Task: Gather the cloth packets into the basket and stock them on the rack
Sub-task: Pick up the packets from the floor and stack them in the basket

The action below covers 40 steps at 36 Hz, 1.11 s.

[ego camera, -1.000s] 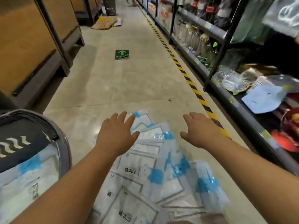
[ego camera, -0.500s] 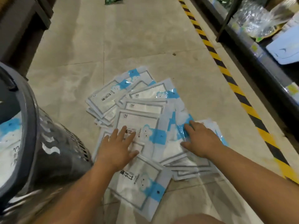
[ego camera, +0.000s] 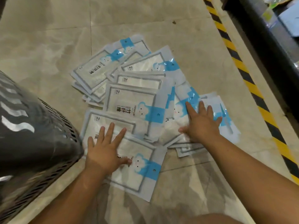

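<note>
I watch through the head camera, looking down at a pale tiled floor (ego camera: 48, 46). A loose fan of flat cloth packets (ego camera: 134, 101) (white, with blue bear labels) lies across the middle of the frame, overlapping one another.

The left hand (ego camera: 105, 149) rests at lower centre, fingers spread wide, with the palm pressing flat on the nearest packets. The right hand (ego camera: 202, 125), at centre right, is also flat with straight fingers and bears down on the right side of the pile. Neither hand pinches or lifts anything.

I judge the hands are set on opposite sides so they can sweep the scattered packets into one stack. Slick wrappers like these likely slide together more easily than they lift singly.

The dark slotted basket (ego camera: 32, 135) fills the left edge, just beside the pile and close to the left hand, handy for loading. I cannot tell what it holds.

A yellow-and-black stripe (ego camera: 242, 73) runs down the right side. Beyond it, at upper right, stands the dark base of the rack (ego camera: 267, 38).
</note>
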Available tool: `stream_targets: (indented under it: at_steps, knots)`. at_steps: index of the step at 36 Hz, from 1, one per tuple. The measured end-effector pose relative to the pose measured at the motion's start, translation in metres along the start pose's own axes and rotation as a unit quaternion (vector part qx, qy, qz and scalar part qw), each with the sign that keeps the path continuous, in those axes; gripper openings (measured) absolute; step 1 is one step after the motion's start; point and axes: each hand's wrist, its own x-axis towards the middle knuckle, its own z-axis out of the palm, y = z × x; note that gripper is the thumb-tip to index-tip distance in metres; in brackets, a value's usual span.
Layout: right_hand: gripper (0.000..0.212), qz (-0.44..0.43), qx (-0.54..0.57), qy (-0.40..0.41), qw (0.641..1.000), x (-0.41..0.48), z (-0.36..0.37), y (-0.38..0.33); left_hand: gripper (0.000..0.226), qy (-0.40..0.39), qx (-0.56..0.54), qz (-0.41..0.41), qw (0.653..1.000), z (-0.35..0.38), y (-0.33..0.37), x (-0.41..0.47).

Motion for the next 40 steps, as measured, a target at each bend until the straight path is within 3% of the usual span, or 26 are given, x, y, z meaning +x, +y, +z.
stream_targets:
  at_steps: [5,8,10,13,20,25,28,31,35,38,40]
  knots:
    - [0.095,0.067,0.079,0.073,0.992,0.008,-0.013,0.029,0.12,0.037,-0.025,-0.061,0.997,-0.005,0.01,0.001]
    - [0.091,0.086,0.176,0.144,0.97,-0.001,-0.007,0.024,0.11,0.11,-0.045,-0.075,0.99,-0.005,0.018,0.007]
    - [0.102,0.105,0.24,0.126,0.957,-0.007,0.002,0.019,0.101,0.163,-0.047,-0.079,0.982,-0.003,0.022,0.014]
    - [0.11,0.119,0.317,0.071,0.938,-0.012,0.01,0.015,0.098,0.17,-0.007,-0.086,0.982,-0.008,0.027,0.021]
    - [0.06,0.158,0.489,0.091,0.853,-0.01,0.011,0.006,0.083,0.168,0.067,-0.006,0.983,-0.012,0.024,0.027]
    - [0.03,0.159,0.564,0.095,0.805,-0.011,0.012,0.015,0.046,0.095,0.081,0.069,0.99,-0.034,0.024,0.027]
    - [0.017,0.149,0.566,0.146,0.798,-0.013,0.015,0.025,0.045,0.011,-0.033,0.122,0.992,-0.035,0.011,0.024]
    - [0.011,0.167,0.57,0.185,0.783,-0.015,0.015,0.035,0.043,-0.027,-0.197,0.148,0.969,-0.032,-0.004,0.017]
    - [0.01,0.131,0.577,0.224,0.774,-0.021,0.006,0.042,0.013,0.071,-0.374,0.124,0.916,-0.034,-0.004,-0.003]
    - [0.007,0.087,0.593,0.25,0.76,-0.028,-0.004,0.044,0.003,0.145,-0.455,0.063,0.876,-0.046,0.006,-0.011]
    - [0.009,0.062,0.608,0.261,0.748,-0.03,-0.013,0.043,0.007,0.187,-0.495,0.022,0.848,-0.056,0.017,-0.011]
